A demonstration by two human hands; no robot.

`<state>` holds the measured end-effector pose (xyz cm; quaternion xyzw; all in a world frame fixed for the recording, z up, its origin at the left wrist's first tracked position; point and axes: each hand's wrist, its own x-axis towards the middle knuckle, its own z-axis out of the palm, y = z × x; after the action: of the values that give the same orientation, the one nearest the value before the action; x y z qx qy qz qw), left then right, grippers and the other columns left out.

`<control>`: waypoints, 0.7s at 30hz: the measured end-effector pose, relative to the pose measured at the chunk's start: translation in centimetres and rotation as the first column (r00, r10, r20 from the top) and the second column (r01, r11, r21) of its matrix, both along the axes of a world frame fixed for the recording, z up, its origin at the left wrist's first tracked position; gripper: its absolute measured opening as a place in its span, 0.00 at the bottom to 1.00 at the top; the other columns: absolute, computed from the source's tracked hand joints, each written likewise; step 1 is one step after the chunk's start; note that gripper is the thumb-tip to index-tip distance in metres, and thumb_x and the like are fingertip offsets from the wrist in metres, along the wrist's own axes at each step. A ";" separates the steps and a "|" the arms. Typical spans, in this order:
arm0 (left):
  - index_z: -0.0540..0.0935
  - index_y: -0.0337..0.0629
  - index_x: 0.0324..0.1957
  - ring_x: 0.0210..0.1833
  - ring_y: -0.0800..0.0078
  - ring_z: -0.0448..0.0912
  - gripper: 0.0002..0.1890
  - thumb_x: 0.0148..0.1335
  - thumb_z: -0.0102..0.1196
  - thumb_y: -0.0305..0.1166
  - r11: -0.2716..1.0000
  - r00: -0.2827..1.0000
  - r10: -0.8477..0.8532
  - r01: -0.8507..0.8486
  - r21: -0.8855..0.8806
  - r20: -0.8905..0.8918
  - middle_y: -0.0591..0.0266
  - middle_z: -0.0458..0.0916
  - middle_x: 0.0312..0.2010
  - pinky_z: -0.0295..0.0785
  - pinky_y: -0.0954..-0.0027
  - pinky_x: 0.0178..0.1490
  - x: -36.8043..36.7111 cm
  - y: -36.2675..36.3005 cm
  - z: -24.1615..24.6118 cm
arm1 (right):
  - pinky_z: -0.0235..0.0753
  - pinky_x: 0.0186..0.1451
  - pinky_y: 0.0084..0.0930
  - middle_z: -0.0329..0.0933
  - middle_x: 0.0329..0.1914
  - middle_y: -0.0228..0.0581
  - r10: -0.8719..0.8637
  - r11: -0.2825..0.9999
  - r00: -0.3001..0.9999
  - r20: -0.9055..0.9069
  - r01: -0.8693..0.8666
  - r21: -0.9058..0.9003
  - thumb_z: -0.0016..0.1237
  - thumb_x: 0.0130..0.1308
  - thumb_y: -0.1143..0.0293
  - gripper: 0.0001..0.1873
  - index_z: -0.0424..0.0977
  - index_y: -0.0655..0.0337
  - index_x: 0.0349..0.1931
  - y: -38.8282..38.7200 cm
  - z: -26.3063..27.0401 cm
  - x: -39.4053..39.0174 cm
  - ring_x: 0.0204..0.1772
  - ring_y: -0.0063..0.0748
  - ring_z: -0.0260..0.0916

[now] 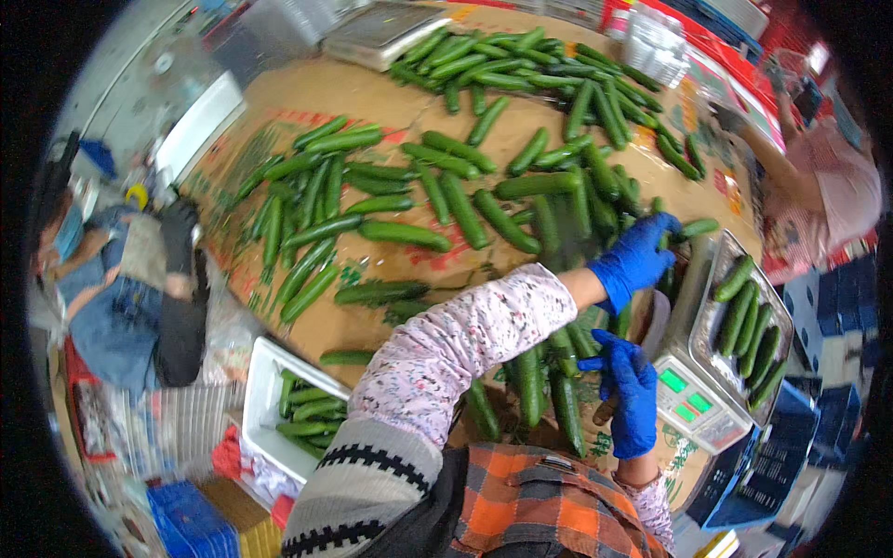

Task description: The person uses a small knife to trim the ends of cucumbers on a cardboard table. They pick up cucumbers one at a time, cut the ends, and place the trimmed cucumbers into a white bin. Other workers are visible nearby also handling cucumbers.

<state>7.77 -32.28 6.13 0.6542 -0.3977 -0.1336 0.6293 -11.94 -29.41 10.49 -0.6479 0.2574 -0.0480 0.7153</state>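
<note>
My left hand (pixel 631 261), in a blue glove, reaches across to the near side of the digital scale (pixel 704 390). Its fingers are closed around a cucumber (pixel 699 228) whose end sticks out toward the scale. Lower down, my right hand (pixel 630 401), also gloved in blue, is beside the scale's display with its fingers partly spread; I see nothing held in it. Several cucumbers (pixel 736 317) lie side by side on the scale's metal tray (pixel 704 352). Left of my right hand, more cucumbers (pixel 528 387) rest on the cardboard-covered table (pixel 391 272).
Loose cucumbers (pixel 307 188) spread over the left, and a larger heap (pixel 488 63) lies at the back beside another scale (pixel 380 35). A white foam box (pixel 261 411) holds cucumbers. Blue crates (pixel 753 481) stand at right. Other people (pixel 813 188) are at both sides.
</note>
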 end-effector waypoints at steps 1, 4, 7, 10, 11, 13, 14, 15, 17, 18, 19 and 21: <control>0.72 0.40 0.54 0.45 0.59 0.79 0.22 0.56 0.59 0.27 0.998 0.985 0.052 -0.044 -0.050 0.164 0.49 0.78 0.42 0.73 0.61 0.52 -0.6 1.3 0.1 | 0.64 0.28 0.11 0.82 0.45 0.42 0.017 1.000 0.998 -0.061 -0.018 -0.021 0.39 0.75 0.63 0.17 0.73 0.65 0.54 -0.1 0.1 -0.1 0.26 0.14 0.67; 0.73 0.40 0.56 0.54 0.49 0.75 0.23 0.57 0.59 0.28 0.989 0.967 0.111 -0.086 -0.118 0.231 0.46 0.75 0.51 0.69 0.58 0.59 -1.4 7.1 0.6 | 0.62 0.27 0.11 0.81 0.50 0.44 -0.035 0.999 0.998 0.056 0.033 0.036 0.43 0.73 0.61 0.16 0.75 0.64 0.51 1.2 -0.5 0.0 0.26 0.13 0.66; 0.75 0.40 0.54 0.56 0.50 0.74 0.21 0.57 0.58 0.27 0.954 0.893 0.298 -0.285 -0.088 0.337 0.46 0.76 0.51 0.68 0.58 0.61 -1.3 15.2 0.1 | 0.64 0.28 0.11 0.79 0.53 0.44 0.025 1.000 0.993 0.115 -0.026 0.011 0.43 0.73 0.62 0.16 0.75 0.64 0.50 2.6 -0.5 0.1 0.26 0.14 0.68; 0.78 0.41 0.52 0.53 0.55 0.77 0.16 0.62 0.60 0.33 0.853 0.803 0.502 -0.520 -0.032 0.320 0.49 0.77 0.50 0.71 0.59 0.57 -1.0 24.2 -1.8 | 0.65 0.29 0.11 0.77 0.56 0.44 0.111 0.994 0.990 0.083 -0.113 0.014 0.43 0.74 0.62 0.16 0.74 0.65 0.50 3.4 -0.1 0.3 0.34 0.17 0.74; 0.78 0.40 0.51 0.52 0.55 0.77 0.16 0.62 0.60 0.32 0.815 0.775 0.539 -0.579 0.028 0.331 0.50 0.77 0.50 0.71 0.59 0.56 -0.6 27.2 -2.6 | 0.66 0.30 0.11 0.77 0.57 0.44 0.131 0.991 0.988 0.082 -0.132 0.011 0.43 0.74 0.62 0.16 0.74 0.65 0.51 3.7 0.2 0.3 0.37 0.19 0.76; 0.79 0.40 0.51 0.55 0.47 0.74 0.16 0.62 0.56 0.34 0.676 0.643 0.587 -0.724 0.139 0.492 0.47 0.78 0.51 0.69 0.55 0.60 0.1 33.1 -4.3 | 0.62 0.30 0.10 0.81 0.46 0.40 0.176 0.984 0.983 0.051 -0.175 -0.011 0.42 0.74 0.62 0.18 0.74 0.65 0.55 4.3 0.6 0.3 0.33 0.15 0.72; 0.78 0.39 0.51 0.52 0.46 0.75 0.17 0.60 0.56 0.33 0.572 0.518 0.589 -0.810 0.133 0.620 0.45 0.78 0.49 0.69 0.54 0.58 0.3 35.7 -5.1 | 0.61 0.30 0.10 0.82 0.44 0.39 0.198 0.980 0.980 0.025 -0.198 -0.014 0.41 0.74 0.63 0.18 0.74 0.66 0.55 4.5 0.9 0.3 0.33 0.14 0.70; 0.78 0.38 0.52 0.51 0.47 0.76 0.18 0.60 0.56 0.32 0.456 0.441 0.549 -0.870 0.187 0.710 0.44 0.78 0.48 0.70 0.53 0.56 0.4 38.3 -5.8 | 0.61 0.31 0.10 0.82 0.41 0.38 0.223 0.975 0.975 0.003 -0.222 -0.025 0.41 0.75 0.63 0.18 0.73 0.66 0.56 4.7 1.1 0.3 0.32 0.13 0.69; 0.77 0.37 0.53 0.49 0.49 0.76 0.20 0.59 0.54 0.31 0.233 0.307 0.407 -0.946 0.227 0.861 0.44 0.78 0.47 0.70 0.53 0.53 0.3 43.0 -6.9 | 0.60 0.30 0.11 0.82 0.38 0.37 0.226 0.974 0.974 0.004 -0.226 -0.010 0.40 0.75 0.64 0.18 0.73 0.66 0.56 5.2 1.4 0.3 0.29 0.13 0.66; 0.76 0.36 0.54 0.49 0.50 0.76 0.20 0.58 0.54 0.30 0.103 0.316 0.313 -0.949 0.298 0.896 0.44 0.77 0.47 0.70 0.53 0.51 0.4 44.6 -7.3 | 0.60 0.30 0.12 0.82 0.36 0.37 0.234 0.972 0.972 0.019 -0.234 -0.011 0.40 0.75 0.64 0.18 0.73 0.66 0.56 5.4 1.5 0.2 0.28 0.13 0.64; 0.76 0.36 0.53 0.49 0.51 0.76 0.20 0.57 0.53 0.30 0.104 0.252 0.281 -0.967 0.231 0.926 0.46 0.77 0.47 0.70 0.54 0.50 0.2 45.8 -7.6 | 0.60 0.29 0.12 0.82 0.36 0.37 0.230 0.973 0.973 0.010 -0.230 -0.004 0.40 0.75 0.64 0.18 0.73 0.66 0.56 5.7 1.6 0.1 0.27 0.12 0.63; 0.76 0.35 0.53 0.49 0.52 0.75 0.21 0.56 0.53 0.29 0.032 0.243 0.212 -0.970 0.242 0.946 0.49 0.76 0.46 0.70 0.55 0.48 0.0 47.1 -7.7 | 0.60 0.29 0.12 0.82 0.36 0.37 0.239 0.971 0.971 0.028 -0.239 -0.002 0.41 0.75 0.64 0.18 0.73 0.66 0.56 6.2 1.7 0.0 0.25 0.12 0.61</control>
<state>7.74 14.78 -1.57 0.9567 -0.0978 0.2728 -0.0288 -11.96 -23.23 12.17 -0.6728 0.1676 0.0296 0.7200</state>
